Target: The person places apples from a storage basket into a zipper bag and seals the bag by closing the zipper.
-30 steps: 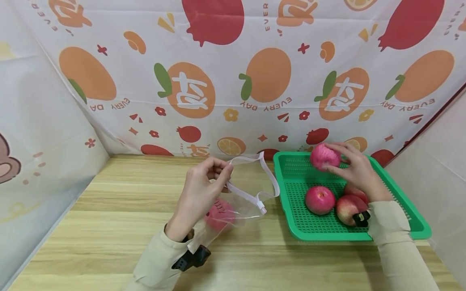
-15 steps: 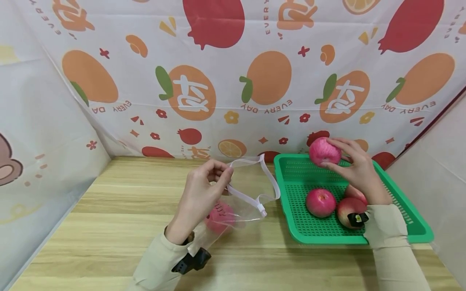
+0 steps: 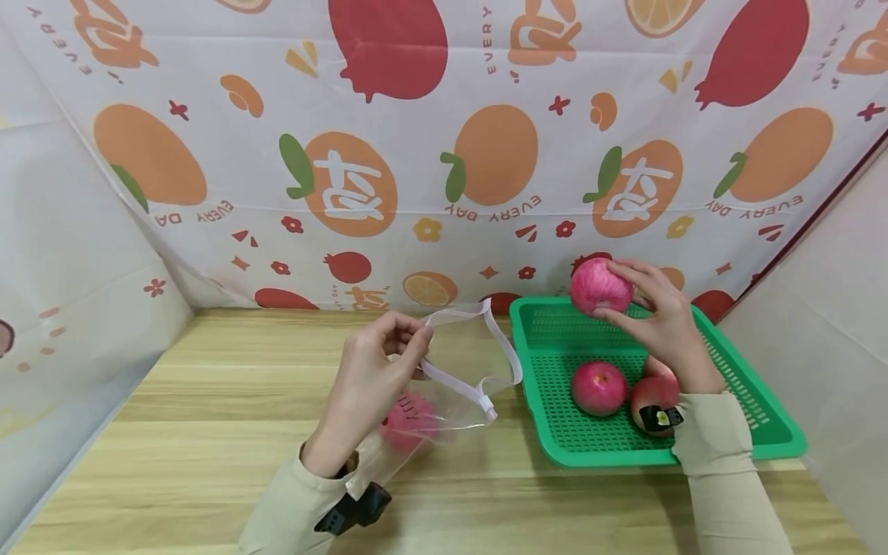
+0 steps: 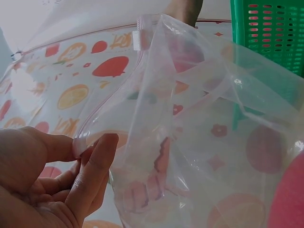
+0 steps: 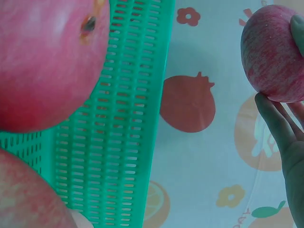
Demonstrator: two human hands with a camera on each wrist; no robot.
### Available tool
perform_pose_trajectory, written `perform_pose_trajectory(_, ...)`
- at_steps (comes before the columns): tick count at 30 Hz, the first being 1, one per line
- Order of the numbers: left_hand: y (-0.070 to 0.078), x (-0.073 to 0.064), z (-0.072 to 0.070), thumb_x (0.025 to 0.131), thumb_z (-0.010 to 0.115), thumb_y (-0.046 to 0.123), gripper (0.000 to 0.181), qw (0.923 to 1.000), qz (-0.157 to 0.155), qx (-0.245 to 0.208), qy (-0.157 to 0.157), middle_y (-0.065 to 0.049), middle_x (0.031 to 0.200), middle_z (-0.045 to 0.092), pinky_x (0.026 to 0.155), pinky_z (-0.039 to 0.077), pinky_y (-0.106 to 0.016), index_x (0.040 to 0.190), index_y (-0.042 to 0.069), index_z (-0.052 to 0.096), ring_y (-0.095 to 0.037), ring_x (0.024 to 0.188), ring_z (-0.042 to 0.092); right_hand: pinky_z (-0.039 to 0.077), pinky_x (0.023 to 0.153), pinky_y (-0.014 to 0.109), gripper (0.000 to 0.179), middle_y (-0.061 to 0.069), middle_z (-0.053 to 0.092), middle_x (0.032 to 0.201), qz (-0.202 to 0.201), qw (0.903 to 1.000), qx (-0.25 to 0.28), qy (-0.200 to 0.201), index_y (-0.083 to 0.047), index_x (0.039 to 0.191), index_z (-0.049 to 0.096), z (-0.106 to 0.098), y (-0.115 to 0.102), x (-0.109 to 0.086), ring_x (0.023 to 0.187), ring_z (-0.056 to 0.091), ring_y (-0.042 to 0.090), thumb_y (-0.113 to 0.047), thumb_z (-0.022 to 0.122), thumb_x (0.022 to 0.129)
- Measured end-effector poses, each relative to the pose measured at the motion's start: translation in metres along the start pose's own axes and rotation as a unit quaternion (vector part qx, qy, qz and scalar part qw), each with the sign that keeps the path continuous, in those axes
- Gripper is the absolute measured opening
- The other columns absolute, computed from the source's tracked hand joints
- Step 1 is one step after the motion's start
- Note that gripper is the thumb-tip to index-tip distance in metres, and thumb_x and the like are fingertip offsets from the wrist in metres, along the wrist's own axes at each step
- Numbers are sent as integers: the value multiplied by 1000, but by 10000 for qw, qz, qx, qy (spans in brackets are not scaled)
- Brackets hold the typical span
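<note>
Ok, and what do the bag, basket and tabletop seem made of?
Bag: probably thin, glossy plastic film; it's see-through and creased, with highlights. Basket: likely rigid molded plastic, smooth green, with regular perforations. Tabletop: pale wood-grain look, faint sheen; solid wood or laminate, I can't tell.

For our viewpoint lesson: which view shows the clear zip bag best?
The head view: the clear zip bag shows its open mouth, slider and an apple through its film, though the left hand covers part. The left wrist view is closer but crops it; the right wrist view lacks it.
</note>
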State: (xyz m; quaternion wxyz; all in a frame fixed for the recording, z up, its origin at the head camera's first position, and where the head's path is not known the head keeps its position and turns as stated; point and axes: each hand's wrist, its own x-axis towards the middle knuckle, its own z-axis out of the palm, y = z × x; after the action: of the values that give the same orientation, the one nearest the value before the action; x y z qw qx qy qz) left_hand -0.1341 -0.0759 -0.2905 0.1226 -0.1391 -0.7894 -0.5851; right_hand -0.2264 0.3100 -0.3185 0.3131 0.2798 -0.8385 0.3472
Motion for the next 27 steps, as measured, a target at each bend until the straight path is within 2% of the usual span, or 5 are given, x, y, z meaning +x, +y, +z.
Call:
perform_pose_trajectory(4,1,-1,-1,95,69,1,5,10000,22,44,-6,-14,83,66,57,63,-27,96,-3,68,-14,67,65,48,92,4,78,23,57,136,-69,10000,-35,39,3,134,63,2,-5,2,121,50,-10,23,85,62)
perform_pose_trajectory(10,2,0,-1,95,70,2,4,9999,44,117,-39,-13,83,67,57,63,-28,96,-2,68,-16,68,66,48,91,3,78,19,58,138,-103,9999,-39,31,0,133,65,3,-9,2,125,48,-5,20,87,61)
perform_pose_trajectory(16,3,1,-2,95,70,2,4,9999,-21,145,-29,-13,82,67,56,62,-26,96,-2,68,-15,67,66,50,92,7,78,17,57,140,-267,9995,162,-54,-2,133,66,10,-16,3,130,48,3,18,88,61)
perform_pose_trajectory(27,4,1,-2,95,70,2,5,9996,-73,251,-85,-13,83,67,56,62,-25,96,-2,68,-17,68,66,53,95,13,81,18,57,141,-668,9964,525,-60,-1,134,65,19,-35,9,128,55,11,18,88,59)
